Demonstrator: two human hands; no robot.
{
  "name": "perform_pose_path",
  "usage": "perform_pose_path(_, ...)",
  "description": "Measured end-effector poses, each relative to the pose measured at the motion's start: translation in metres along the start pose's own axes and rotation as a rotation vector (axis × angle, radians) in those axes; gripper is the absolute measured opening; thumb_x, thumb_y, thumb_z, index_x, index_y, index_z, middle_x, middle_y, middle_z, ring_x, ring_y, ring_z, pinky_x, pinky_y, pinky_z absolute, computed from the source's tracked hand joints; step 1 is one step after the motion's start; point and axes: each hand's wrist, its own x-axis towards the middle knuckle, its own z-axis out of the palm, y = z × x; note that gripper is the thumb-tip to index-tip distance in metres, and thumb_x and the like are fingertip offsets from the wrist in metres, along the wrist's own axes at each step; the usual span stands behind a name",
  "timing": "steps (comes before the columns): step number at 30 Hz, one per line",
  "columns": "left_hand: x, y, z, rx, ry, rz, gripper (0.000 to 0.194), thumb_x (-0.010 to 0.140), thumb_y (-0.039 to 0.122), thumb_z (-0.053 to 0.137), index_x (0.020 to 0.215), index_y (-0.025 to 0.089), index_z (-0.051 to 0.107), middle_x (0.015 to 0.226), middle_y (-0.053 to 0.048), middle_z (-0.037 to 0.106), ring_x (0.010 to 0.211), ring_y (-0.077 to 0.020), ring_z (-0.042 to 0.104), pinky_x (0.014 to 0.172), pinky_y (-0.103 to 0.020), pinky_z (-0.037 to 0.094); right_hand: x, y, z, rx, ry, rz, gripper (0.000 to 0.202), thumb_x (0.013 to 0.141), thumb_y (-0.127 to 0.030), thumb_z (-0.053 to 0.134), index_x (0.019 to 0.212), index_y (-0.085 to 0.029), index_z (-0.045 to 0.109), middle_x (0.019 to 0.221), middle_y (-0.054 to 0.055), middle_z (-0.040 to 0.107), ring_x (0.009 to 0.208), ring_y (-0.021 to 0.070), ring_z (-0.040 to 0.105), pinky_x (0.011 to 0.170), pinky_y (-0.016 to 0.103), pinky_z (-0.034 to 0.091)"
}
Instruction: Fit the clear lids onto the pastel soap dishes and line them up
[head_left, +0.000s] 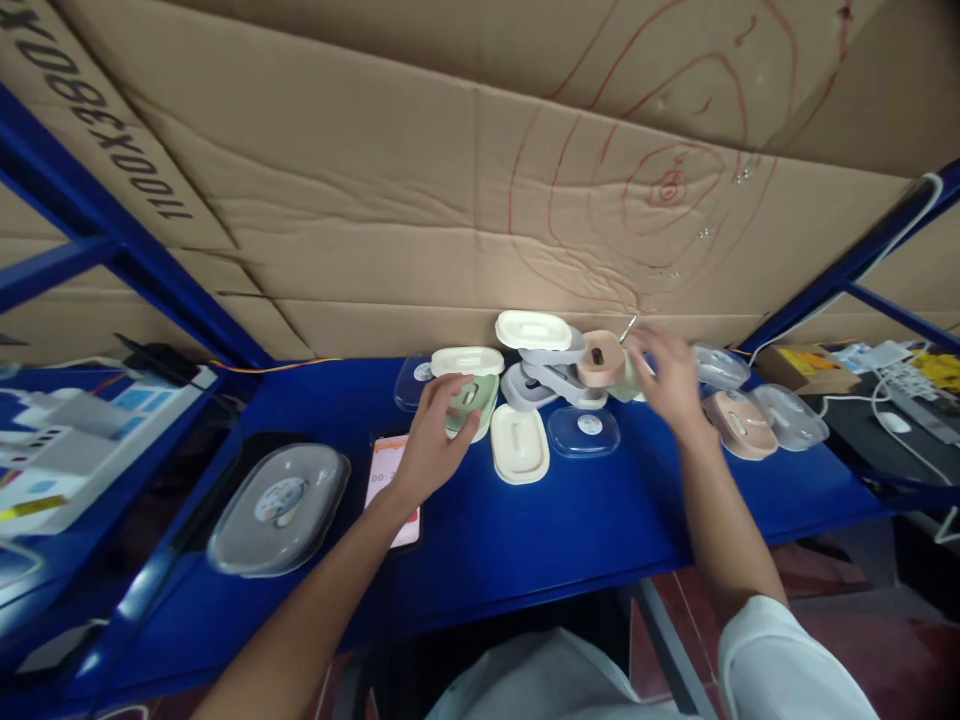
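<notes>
My left hand (437,440) has thumb and fingers around a green oval container (480,393) at the left of the pile. My right hand (670,378) is blurred beside the pile's right end, close to a pink-beige container (601,358) and a partly hidden green piece (628,382); whether it holds anything is unclear. Cream lids (534,330) and grey pieces (525,388) lie stacked between the hands. In front of them rest a cream lid (520,445) and a clear lid (583,432) with a round label.
A phone (405,530) showing a timer lies by my left forearm. Further left sits a large clear-lidded container (279,510). At right are a pink-beige container (741,424) and clear lids (791,416). Cardboard (375,200) walls the back of the blue table (525,545).
</notes>
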Motion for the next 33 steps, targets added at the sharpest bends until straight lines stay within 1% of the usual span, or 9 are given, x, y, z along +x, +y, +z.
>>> perform_pose_path(3, -0.002, 0.007, 0.0, -0.007, -0.016, 0.017, 0.039, 0.101, 0.034, 0.06, 0.139, 0.026, 0.059, 0.143, -0.012, 0.057, 0.128, -0.0278, 0.061, 0.102, -0.043, 0.059, -0.068, 0.063, -0.026, -0.284, 0.125, 0.414, 0.067, 0.106, -0.065, 0.041, 0.143, -0.015, 0.065, 0.143, 0.029, 0.063, 0.133, 0.045, 0.057, 0.11, 0.066, 0.04)
perform_pose_path(5, -0.005, 0.014, 0.001, -0.018, -0.038, 0.029, 0.036, 0.101, 0.035, 0.06, 0.136, 0.026, 0.061, 0.142, -0.011, 0.059, 0.132, -0.0286, 0.06, 0.102, -0.044, 0.059, -0.118, 0.09, -0.038, -0.422, 0.047, 0.634, 0.076, 0.101, -0.07, 0.045, 0.149, -0.012, 0.059, 0.144, 0.032, 0.06, 0.13, 0.0524, 0.056, 0.102, 0.077, 0.04)
perform_pose_path(7, -0.007, 0.021, 0.003, -0.05, -0.071, 0.028, 0.034, 0.102, 0.036, 0.061, 0.135, 0.027, 0.062, 0.141, -0.01, 0.06, 0.132, -0.0287, 0.06, 0.101, -0.043, 0.059, -0.158, 0.1, -0.045, -0.446, -0.045, 0.624, 0.079, 0.097, -0.072, 0.052, 0.153, -0.017, 0.055, 0.146, 0.029, 0.058, 0.124, 0.0512, 0.059, 0.096, 0.075, 0.046)
perform_pose_path(10, -0.012, 0.028, 0.006, -0.098, -0.136, 0.016, 0.031, 0.102, 0.036, 0.062, 0.132, 0.029, 0.064, 0.14, -0.009, 0.062, 0.128, -0.0277, 0.063, 0.095, -0.041, 0.061, -0.187, 0.092, -0.05, -0.374, -0.013, 0.504, 0.075, 0.091, -0.078, 0.056, 0.141, -0.023, 0.065, 0.135, 0.022, 0.062, 0.119, 0.0448, 0.062, 0.093, 0.064, 0.054)
perform_pose_path(14, -0.015, 0.03, 0.01, -0.122, -0.175, 0.016, 0.026, 0.102, 0.037, 0.062, 0.126, 0.03, 0.068, 0.139, -0.007, 0.063, 0.126, -0.0262, 0.064, 0.093, -0.038, 0.061, -0.18, 0.07, -0.046, -0.272, 0.017, 0.442, 0.068, 0.093, -0.076, 0.056, 0.132, -0.021, 0.068, 0.132, 0.021, 0.062, 0.119, 0.0392, 0.064, 0.091, 0.054, 0.057)
perform_pose_path(19, -0.015, 0.027, 0.014, -0.124, -0.204, 0.027, 0.022, 0.103, 0.036, 0.06, 0.121, 0.028, 0.069, 0.135, -0.007, 0.065, 0.122, -0.0243, 0.065, 0.09, -0.036, 0.06, -0.162, 0.036, -0.031, -0.193, 0.083, 0.326, 0.052, 0.103, -0.062, 0.053, 0.133, -0.021, 0.067, 0.134, 0.018, 0.067, 0.13, 0.0373, 0.062, 0.107, 0.057, 0.05)
perform_pose_path(26, -0.018, 0.027, 0.015, -0.069, -0.268, 0.061, 0.019, 0.104, 0.033, 0.057, 0.116, 0.026, 0.07, 0.128, -0.007, 0.069, 0.12, -0.0249, 0.067, 0.102, -0.04, 0.057, -0.151, -0.06, -0.003, -0.015, 0.105, 0.127, 0.038, 0.099, -0.049, 0.07, 0.128, -0.026, 0.067, 0.118, 0.012, 0.076, 0.113, 0.0352, 0.071, 0.101, 0.054, 0.054)
perform_pose_path(30, -0.023, 0.027, 0.017, -0.031, -0.361, 0.154, 0.022, 0.105, 0.03, 0.056, 0.123, 0.025, 0.069, 0.128, -0.008, 0.069, 0.124, -0.0244, 0.067, 0.111, -0.041, 0.053, -0.133, -0.116, 0.014, 0.107, -0.058, 0.03, 0.042, 0.104, -0.043, 0.063, 0.144, -0.029, 0.061, 0.134, 0.013, 0.072, 0.125, 0.0362, 0.067, 0.104, 0.056, 0.055)
perform_pose_path(33, -0.027, 0.025, 0.019, 0.102, -0.424, 0.267, 0.03, 0.104, 0.026, 0.056, 0.132, 0.024, 0.067, 0.138, -0.011, 0.066, 0.131, -0.0266, 0.063, 0.114, -0.043, 0.052, -0.116, -0.135, 0.017, 0.301, -0.301, -0.175, 0.053, 0.11, -0.035, 0.051, 0.162, -0.031, 0.043, 0.164, 0.009, 0.05, 0.15, 0.0305, 0.051, 0.122, 0.055, 0.047)
